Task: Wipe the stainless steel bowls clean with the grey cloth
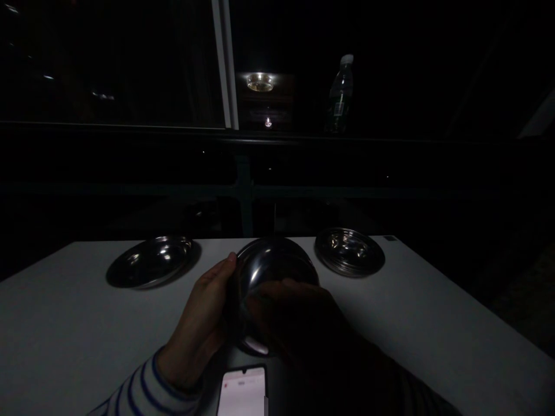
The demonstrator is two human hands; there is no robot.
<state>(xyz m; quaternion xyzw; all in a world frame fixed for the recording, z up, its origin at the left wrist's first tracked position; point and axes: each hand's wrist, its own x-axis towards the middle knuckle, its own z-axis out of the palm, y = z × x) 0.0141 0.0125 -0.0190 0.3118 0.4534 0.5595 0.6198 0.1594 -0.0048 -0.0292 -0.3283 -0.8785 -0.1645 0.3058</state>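
Note:
A shiny round stainless steel plate [273, 260] is tilted up over the middle of the white table. My left hand [203, 312] grips its left edge, thumb on the rim and fingers behind. In deep shadow, my right hand [299, 312] lies across the plate's lower right face; its fingers are too dark to make out, and whether they hold anything cannot be seen. Below the plate, a phone [243, 390] with a lit screen sits near the front.
On the white table [87, 323], a steel plate [151, 263] rests at the left. Several nested steel plates [349, 251] sit at the back right. Beyond the table's far edge, a plastic bottle [341, 98] stands on a dark ledge by the window frame [225, 63]. The surroundings are dark.

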